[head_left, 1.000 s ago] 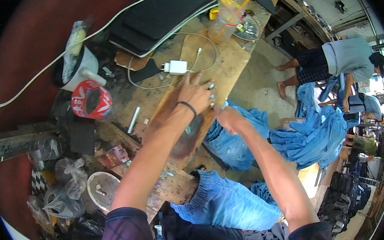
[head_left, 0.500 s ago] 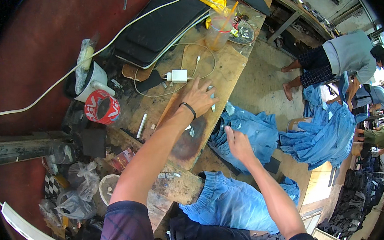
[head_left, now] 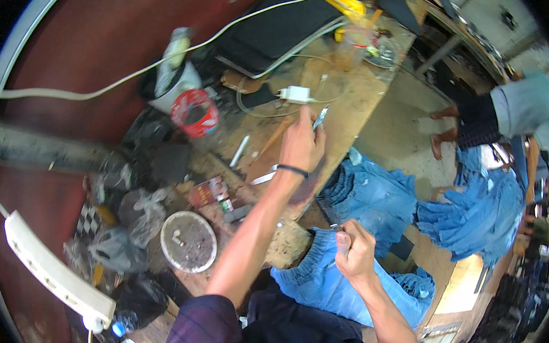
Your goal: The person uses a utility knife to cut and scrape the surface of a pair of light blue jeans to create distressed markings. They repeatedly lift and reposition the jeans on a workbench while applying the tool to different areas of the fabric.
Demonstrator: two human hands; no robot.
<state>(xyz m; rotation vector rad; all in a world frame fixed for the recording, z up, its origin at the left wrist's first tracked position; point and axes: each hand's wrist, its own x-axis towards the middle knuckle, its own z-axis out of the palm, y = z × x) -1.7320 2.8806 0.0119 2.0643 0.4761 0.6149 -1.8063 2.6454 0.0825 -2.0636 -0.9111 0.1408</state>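
My left hand is over the wooden tabletop, its fingers closed on a small pale silvery strip whose exact kind I cannot make out. Just beyond it lies a white charger plug with a thin cable. My right hand is a closed fist above blue denim trousers; a small dark, metallic tip pokes out of it, and the rest is hidden. The trousers' elastic waist sits around the near end of a worn wooden board. A white stick lies left of my left hand.
Stacked denim lies right of the table, with a larger heap beyond, near another person. At left are a red cut-open container, a round dish and a white power strip. A black pad lies at the back.
The view has swung, so the scene sits further right. My left hand has drawn back from beside the charger with the strip now showing. My right hand has come nearer, over the trousers.
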